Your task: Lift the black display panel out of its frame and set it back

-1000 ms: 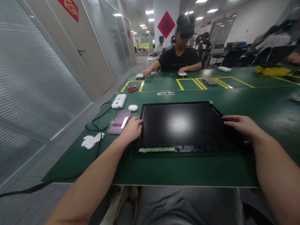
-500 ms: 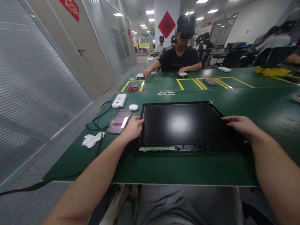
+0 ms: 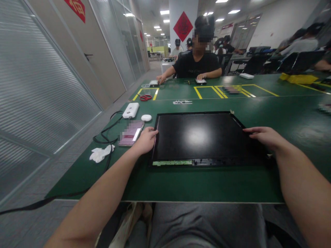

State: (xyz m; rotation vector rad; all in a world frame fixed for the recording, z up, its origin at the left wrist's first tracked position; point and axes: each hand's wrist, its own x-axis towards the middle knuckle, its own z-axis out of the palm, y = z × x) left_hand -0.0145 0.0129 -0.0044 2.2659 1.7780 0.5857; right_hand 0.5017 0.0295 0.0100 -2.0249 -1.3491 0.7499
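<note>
Left hand (image 3: 147,139) and right hand (image 3: 265,136) clamp black panel (image 3: 196,137) near tabletop's (image 3: 207,187) front edge. Uneven grip might flex it.

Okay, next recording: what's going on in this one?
A seated person has both bare hands on a flat, black-framed panel at the green table: the left hand at its left edge, the right hand at its right. A green strip runs along part of the near edge. A phone lies beside the left hand. Across the table, another person has hands on two small devices.
</note>
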